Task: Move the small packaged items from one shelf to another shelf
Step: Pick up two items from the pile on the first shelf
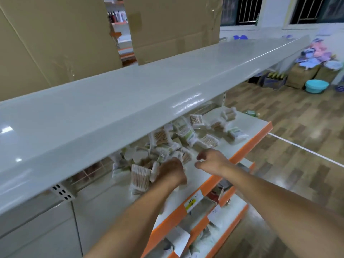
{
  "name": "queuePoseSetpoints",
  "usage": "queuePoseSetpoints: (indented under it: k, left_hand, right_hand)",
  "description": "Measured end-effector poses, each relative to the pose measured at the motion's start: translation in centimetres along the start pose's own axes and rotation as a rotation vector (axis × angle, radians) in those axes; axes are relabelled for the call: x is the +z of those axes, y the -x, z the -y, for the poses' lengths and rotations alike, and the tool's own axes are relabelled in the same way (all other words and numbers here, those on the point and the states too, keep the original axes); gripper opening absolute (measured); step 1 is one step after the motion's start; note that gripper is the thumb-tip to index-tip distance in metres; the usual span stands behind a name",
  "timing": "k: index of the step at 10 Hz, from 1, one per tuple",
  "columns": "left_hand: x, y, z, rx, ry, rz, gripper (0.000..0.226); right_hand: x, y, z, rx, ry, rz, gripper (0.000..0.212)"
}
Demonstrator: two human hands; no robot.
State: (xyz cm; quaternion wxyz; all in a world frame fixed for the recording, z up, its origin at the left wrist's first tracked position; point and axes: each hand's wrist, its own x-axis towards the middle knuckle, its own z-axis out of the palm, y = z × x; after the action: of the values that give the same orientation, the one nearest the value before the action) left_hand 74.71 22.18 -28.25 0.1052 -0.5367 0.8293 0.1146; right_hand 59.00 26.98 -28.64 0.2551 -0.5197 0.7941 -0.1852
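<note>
Several small clear packets of cotton swabs [188, 135] lie scattered on a white shelf with an orange front strip [247, 146]. My left hand [172, 171] reaches into the pile and is closed around packets near its left side. One larger packet [140, 177] leans just left of that hand. My right hand [212, 160] hovers above the bare shelf surface beside the pile, fingers apart and curled, holding nothing. Directly above, a wide glossy white top shelf [130, 94] hides the back of the pile.
Large cardboard boxes [173, 28] stand on the far side of the top shelf. Lower orange-edged shelves [214, 216] hold other packaged goods and price labels. To the right lies wood-pattern floor, with a teal basin [316, 86] and boxes of goods by the wall.
</note>
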Motion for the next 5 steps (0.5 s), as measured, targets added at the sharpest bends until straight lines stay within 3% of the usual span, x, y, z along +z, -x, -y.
queuePoseSetpoints:
  k: [1,2,4,5]
  left_hand:
    - [-2.5,-1.1,0.1,0.056,0.068,0.015,0.045]
    - [-4.8,-1.8,0.3,0.097,0.1,0.04,0.043]
    - [-8.9,-3.4,1.4,0.048,0.294,0.119,0.043]
    - [-9.3,-4.6,1.8,0.016,0.439,0.037,0.05]
  right_hand:
    - [-0.4,-2.1,0.2,-0.03,0.04,-0.017,0.037]
    - [-0.2,-4.0,0.7,-0.054,0.114,-0.016,0.04]
    - [0.0,-7.8,2.0,-0.153,0.03,-0.037,0.028]
    - [-0.3,-9.6,2.9,-0.299,0.048,-0.071,0.016]
